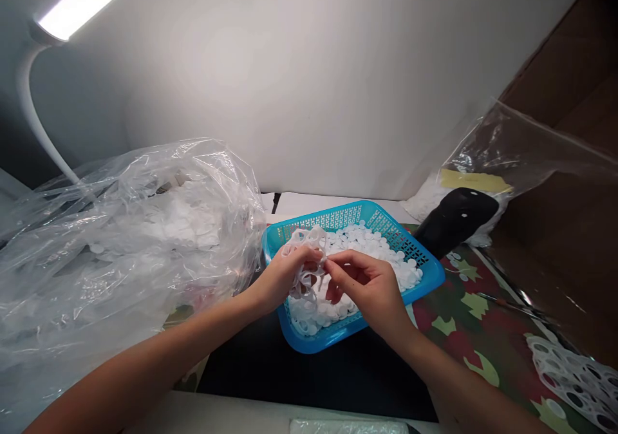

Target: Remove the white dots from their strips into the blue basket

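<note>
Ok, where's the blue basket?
In the head view, the blue basket sits low centre beneath the left hand and right hand, with the clear plastic bag to its left and a black object behind its right corner.

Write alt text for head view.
A left hand holds a white punched plastic lattice while the right hand pinches beside it, over a turquoise perforated plastic basket of small white plastic discs. A clear plastic bag lies to the left.

Basket (333, 218) glossy blue plastic; bag (120, 260) clear crinkled plastic film.
</note>
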### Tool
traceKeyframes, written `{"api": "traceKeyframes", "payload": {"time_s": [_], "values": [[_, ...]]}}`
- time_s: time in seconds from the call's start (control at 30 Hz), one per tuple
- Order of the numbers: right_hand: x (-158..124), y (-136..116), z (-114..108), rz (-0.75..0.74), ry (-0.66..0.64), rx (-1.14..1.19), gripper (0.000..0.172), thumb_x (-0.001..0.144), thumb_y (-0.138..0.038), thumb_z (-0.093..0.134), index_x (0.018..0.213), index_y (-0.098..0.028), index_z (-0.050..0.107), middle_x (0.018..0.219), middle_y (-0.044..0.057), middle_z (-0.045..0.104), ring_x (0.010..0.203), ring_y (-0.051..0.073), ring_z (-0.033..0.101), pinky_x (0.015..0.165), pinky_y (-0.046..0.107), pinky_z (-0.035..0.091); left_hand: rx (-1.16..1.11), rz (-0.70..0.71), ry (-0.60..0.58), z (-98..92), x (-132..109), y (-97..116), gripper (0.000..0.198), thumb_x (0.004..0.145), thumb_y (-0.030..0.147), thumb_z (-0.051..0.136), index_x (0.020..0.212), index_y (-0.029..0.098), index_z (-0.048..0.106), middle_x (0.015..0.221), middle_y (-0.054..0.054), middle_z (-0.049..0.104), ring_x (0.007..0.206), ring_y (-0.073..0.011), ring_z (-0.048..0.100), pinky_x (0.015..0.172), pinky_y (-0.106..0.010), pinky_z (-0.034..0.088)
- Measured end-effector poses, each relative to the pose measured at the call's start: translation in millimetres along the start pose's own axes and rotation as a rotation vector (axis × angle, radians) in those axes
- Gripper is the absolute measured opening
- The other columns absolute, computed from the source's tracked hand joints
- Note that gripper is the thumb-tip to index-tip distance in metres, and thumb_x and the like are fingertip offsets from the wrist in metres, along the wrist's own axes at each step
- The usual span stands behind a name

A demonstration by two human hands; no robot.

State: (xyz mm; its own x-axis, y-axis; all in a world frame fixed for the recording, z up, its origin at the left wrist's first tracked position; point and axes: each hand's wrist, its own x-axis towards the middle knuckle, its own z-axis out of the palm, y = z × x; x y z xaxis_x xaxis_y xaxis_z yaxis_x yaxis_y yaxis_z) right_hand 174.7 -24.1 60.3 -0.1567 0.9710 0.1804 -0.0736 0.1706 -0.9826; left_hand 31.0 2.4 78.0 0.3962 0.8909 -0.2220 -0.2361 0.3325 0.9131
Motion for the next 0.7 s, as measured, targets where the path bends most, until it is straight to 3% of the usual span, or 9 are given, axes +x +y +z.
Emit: {"api": "traceKeyframes", "payload": {"time_s": [0.2, 0.43, 0.57, 0.7], "values": [[1.1, 0.6, -2.4, 0.021, 0.037, 0.030, 0.014, 0.080, -0.026, 0.061, 0.071, -0.016, 0.063, 0.050, -0.003, 0.059, 0.044, 0.008, 0.056, 0.042, 0.018, 0.049, -0.131, -0.079, 0.022, -7.0, 2.0, 0.7, 0.025, 0.067, 0.025, 0.053, 0.047, 0.016, 0.042, 0.039, 0.005, 0.035, 0.036, -0.0061, 0.031, 0.038, -0.020, 0.021], [4.3, 2.6, -5.5, -0.006, 0.087, 0.105, 0.015, 0.080, -0.024, 0.062, 0.067, -0.017, 0.059, 0.056, -0.003, 0.060, 0.044, 0.006, 0.054, 0.042, 0.017, 0.047, -0.485, -0.073, -0.121, -16.4, 7.7, 6.6, 0.033, 0.072, 0.019, 0.043, 0.041, 0.019, 0.030, 0.033, 0.007, 0.017, 0.031, -0.0062, 0.016, 0.037, -0.022, 0.020], [3.4, 3.4, -5.3, -0.037, 0.108, 0.112, 0.013, 0.081, -0.023, 0.061, 0.069, -0.017, 0.059, 0.059, -0.004, 0.060, 0.042, 0.005, 0.053, 0.042, 0.017, 0.046, -0.437, -0.061, -0.074, -15.4, 7.6, 5.7, 0.031, 0.070, 0.021, 0.045, 0.043, 0.019, 0.029, 0.034, 0.007, 0.018, 0.031, -0.0057, 0.017, 0.037, -0.022, 0.019], [1.1, 2.2, -3.3, -0.060, 0.118, 0.063, 0.011, 0.081, -0.026, 0.062, 0.073, -0.018, 0.061, 0.059, -0.004, 0.058, 0.043, 0.006, 0.054, 0.041, 0.017, 0.047, -0.202, -0.061, 0.013, -9.8, 4.8, 3.2, 0.025, 0.067, 0.024, 0.055, 0.050, 0.017, 0.038, 0.041, 0.007, 0.031, 0.035, -0.0050, 0.028, 0.038, -0.020, 0.019]]}}
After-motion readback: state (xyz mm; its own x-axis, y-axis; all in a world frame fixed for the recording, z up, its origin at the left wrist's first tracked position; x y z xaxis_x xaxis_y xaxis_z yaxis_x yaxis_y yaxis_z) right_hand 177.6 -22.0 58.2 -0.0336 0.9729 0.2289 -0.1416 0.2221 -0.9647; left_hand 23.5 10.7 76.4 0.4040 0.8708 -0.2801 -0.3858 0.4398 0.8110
